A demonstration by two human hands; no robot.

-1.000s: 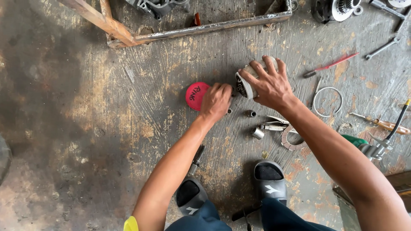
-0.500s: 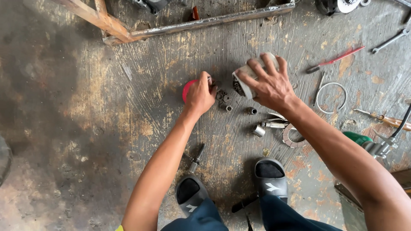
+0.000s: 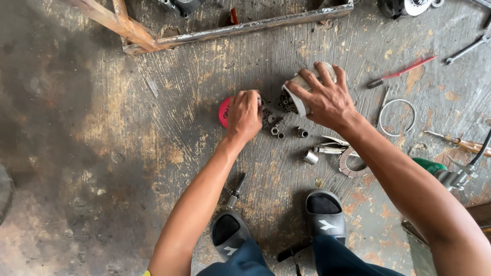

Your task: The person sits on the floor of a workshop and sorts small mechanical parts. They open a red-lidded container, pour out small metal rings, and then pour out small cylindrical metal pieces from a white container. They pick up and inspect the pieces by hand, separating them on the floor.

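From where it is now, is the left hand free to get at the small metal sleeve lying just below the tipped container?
Probably yes. The left hand rests by the red lid, and the metal sleeve lies uncovered on the floor a short reach to its right. The right hand holds the tipped container above it, not over it.

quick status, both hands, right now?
Left hand: fingers curled down over small metal parts on the floor beside a red lid; cannot tell if it grips one.
Right hand: closed around a tipped can of small parts.
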